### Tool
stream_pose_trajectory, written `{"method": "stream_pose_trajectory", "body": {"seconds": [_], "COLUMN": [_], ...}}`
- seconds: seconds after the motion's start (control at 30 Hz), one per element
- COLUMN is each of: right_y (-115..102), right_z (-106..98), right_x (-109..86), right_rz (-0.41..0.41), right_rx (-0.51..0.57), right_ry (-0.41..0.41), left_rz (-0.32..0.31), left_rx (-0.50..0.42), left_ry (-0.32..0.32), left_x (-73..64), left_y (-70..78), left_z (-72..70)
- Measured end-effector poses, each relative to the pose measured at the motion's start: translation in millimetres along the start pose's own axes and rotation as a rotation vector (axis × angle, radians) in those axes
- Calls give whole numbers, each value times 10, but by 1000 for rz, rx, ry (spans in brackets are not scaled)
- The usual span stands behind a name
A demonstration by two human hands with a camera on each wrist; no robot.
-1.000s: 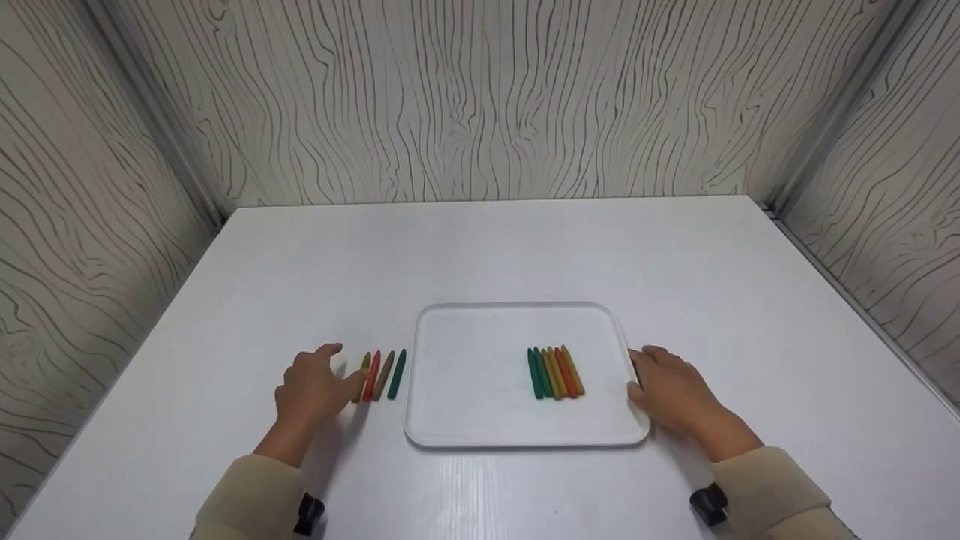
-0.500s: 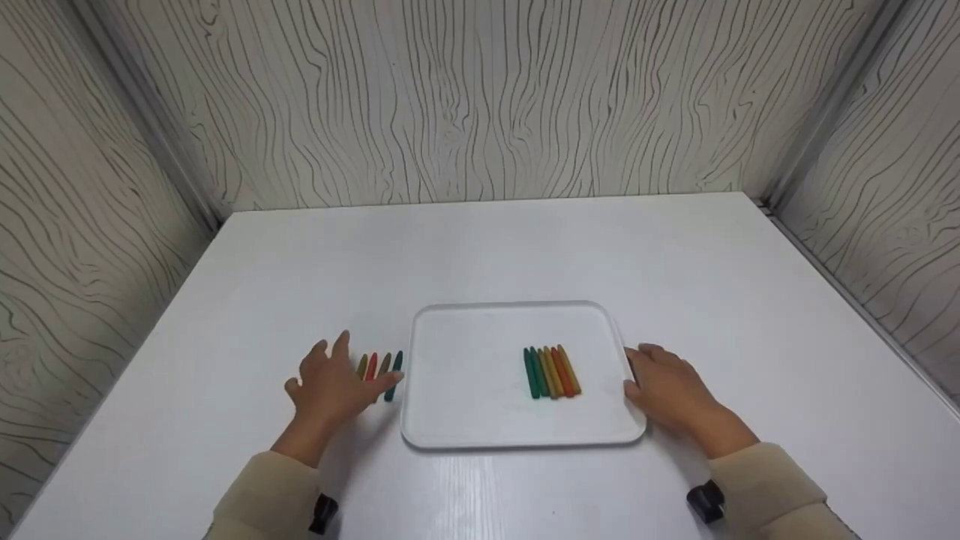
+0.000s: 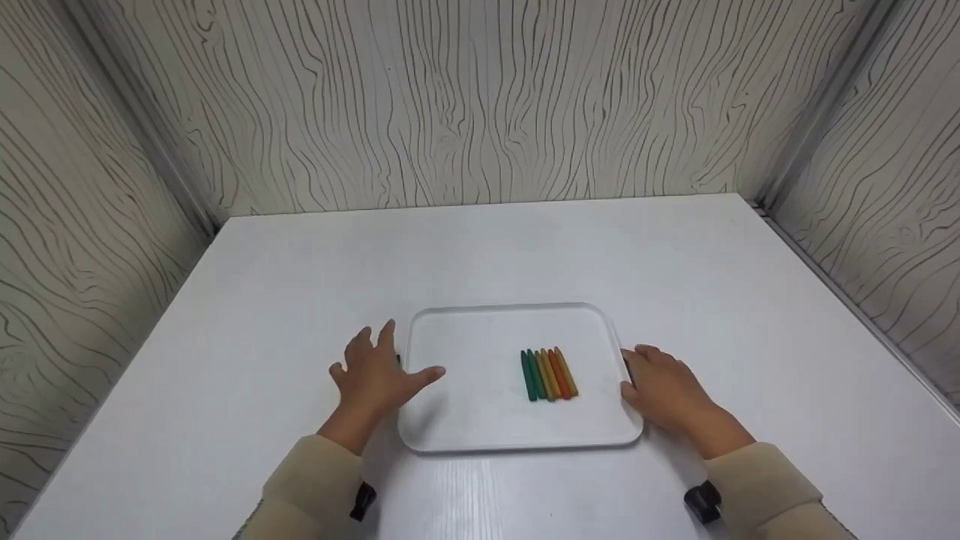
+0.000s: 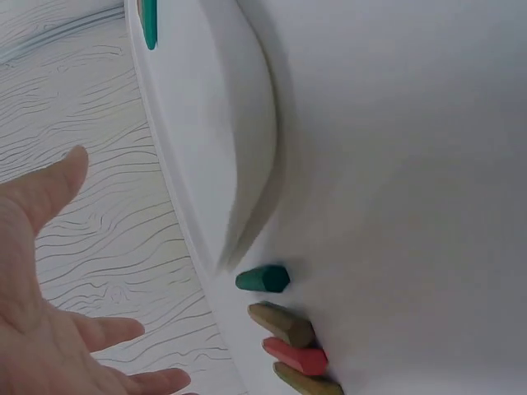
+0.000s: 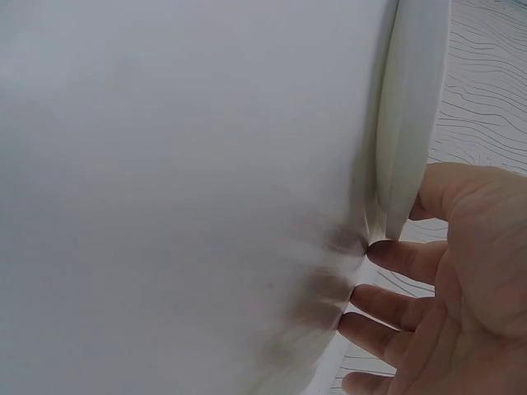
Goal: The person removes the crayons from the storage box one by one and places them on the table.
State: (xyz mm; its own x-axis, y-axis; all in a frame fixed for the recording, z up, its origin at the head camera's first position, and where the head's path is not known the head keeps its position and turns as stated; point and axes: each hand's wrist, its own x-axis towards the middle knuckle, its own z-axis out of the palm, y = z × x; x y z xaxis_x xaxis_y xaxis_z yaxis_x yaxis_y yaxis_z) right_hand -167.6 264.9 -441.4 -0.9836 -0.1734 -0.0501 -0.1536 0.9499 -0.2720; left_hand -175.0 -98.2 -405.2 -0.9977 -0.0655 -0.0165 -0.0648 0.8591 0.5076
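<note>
My left hand [image 3: 375, 382] is over the left edge of the white tray [image 3: 480, 330], thumb and fingers spread, with nothing held. Beneath it, on the table, loose crayons lie in a row by the tray: green [image 4: 263, 279], brown [image 4: 284, 324], red [image 4: 296, 355] and olive [image 4: 306, 382]. From the head view the hand hides nearly all of them. At the tray's right side, my right hand [image 3: 667, 386] holds the rim, thumb over the edge and index fingertip low against it. A side-by-side group of green, yellowish and orange crayons [image 3: 550, 375] rests in the tray, right of its middle.
The white table [image 3: 480, 255] runs back to a wood-grain patterned wall [image 3: 480, 105]. Similar panels stand at the left [image 3: 67, 225] and right [image 3: 907, 195]. Black straps [image 3: 703, 501] show at both cuffs.
My left hand has moved right from beside the loose crayons, across them to the tray's left edge, its fingers spreading wider. The right hand stays at the tray's rim.
</note>
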Motion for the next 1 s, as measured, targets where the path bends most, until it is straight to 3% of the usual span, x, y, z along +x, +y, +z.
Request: {"method": "stream_pose_trajectory", "body": {"seconds": [0.6, 1.0], "right_y": [7, 15], "right_z": [21, 8], "right_x": [10, 3], "right_rz": [-9, -7], "right_rx": [1, 13], "right_ry": [0, 13], "left_rz": [73, 115], "left_rx": [56, 48], "left_ry": [10, -60], "left_x": [29, 1], "left_y": [561, 795], "left_z": [433, 645]}}
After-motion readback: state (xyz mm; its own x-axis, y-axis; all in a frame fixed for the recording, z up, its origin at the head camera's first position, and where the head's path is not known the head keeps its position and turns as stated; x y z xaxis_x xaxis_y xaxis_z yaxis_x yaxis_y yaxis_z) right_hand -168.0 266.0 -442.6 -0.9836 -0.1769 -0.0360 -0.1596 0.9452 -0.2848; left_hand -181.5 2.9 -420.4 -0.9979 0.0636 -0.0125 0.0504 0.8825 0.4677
